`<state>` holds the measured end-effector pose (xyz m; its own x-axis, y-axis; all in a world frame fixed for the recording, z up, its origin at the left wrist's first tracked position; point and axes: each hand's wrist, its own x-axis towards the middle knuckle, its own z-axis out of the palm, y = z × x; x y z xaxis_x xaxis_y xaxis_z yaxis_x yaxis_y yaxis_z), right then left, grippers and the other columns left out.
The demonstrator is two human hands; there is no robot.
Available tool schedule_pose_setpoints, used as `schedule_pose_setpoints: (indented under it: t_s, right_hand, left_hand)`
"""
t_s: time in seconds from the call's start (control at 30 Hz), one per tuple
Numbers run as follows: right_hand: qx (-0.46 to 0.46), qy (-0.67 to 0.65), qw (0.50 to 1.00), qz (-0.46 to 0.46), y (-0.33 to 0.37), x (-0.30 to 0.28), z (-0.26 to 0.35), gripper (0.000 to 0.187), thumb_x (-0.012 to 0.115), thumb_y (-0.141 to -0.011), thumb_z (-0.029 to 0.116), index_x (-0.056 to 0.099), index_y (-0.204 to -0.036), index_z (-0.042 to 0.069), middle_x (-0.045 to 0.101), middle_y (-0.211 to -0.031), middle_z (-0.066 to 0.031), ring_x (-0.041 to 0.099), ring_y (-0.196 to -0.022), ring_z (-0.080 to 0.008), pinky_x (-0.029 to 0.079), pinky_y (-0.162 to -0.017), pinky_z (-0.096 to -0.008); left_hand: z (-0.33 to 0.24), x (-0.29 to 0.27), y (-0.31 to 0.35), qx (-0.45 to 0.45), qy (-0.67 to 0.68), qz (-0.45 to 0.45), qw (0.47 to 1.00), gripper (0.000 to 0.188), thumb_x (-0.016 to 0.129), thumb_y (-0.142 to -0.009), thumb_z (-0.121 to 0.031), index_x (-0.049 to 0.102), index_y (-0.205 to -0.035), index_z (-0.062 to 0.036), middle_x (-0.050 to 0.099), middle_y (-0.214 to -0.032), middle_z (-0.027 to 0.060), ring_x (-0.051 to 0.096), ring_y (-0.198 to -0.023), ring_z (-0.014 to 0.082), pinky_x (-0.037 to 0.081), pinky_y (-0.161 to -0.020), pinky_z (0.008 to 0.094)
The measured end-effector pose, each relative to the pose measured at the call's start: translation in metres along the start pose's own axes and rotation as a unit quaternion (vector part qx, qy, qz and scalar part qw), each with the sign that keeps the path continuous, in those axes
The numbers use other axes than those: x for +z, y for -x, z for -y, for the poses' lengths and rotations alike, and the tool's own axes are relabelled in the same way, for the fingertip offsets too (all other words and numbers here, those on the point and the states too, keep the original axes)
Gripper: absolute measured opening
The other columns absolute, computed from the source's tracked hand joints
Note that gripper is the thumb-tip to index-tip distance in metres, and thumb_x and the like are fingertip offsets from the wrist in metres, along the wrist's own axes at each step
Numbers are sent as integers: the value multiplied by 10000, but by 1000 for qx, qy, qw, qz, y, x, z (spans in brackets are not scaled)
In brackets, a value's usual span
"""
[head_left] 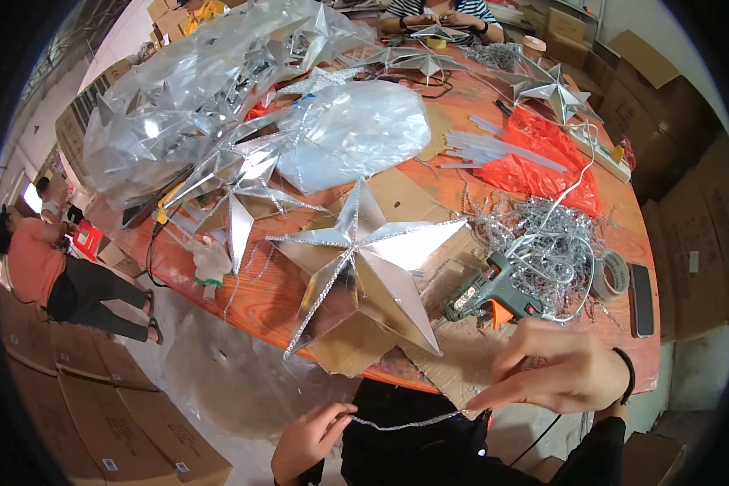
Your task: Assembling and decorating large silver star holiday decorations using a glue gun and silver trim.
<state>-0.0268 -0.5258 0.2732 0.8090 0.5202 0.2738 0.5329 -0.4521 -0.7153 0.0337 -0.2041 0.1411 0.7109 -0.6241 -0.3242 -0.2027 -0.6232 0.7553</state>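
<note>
A thin silver tinsel strip (409, 424) is stretched between my two hands, just off the table's near edge. My left hand (309, 441) pinches its left end between thumb and fingertips. My right hand (555, 368), a black band at its wrist, grips the other end with thumb and forefinger. In front of them a large silver star (364, 251) lies on cardboard, with glittery trim along some of its ridges. Beyond my right hand a grey-green glue gun (494, 292) with an orange trigger rests on its side. Tangled silver tinsel (543, 243) is heaped behind it.
A tape roll (611, 275) and a phone (642, 300) lie at the right edge. Clear plastic bags (219, 97) with silver stars cover the far left. Translucent sticks (502, 150) lie by a red bag (543, 162). Someone in stripes (441, 16) works opposite; cartons (97, 421) stand left.
</note>
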Motion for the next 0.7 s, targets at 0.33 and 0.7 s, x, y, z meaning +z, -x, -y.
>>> schedule_pose_setpoints:
  t_s: [0.33,0.7]
  right_hand:
    - [7,-79,993,83,-9,24,-14,518,558,-677,-53,539,-1192,4,468,-1033,-136,505,-961,-278,435,-822,-345]
    - [123,-120,985,1,-14,43,-7,172,618,-843,84,555,-984,8,608,-871,-118,619,-787,-279,488,-675,-348]
  left_hand:
    - [-44,4,-7,220,167,-39,960,297,572,-847,-67,525,-1122,37,478,-1222,213,627,-813,226,506,-686,288]
    - [-74,45,-28,284,273,-80,916,405,697,-791,-40,483,-1131,10,616,-897,84,560,-625,85,443,-548,207]
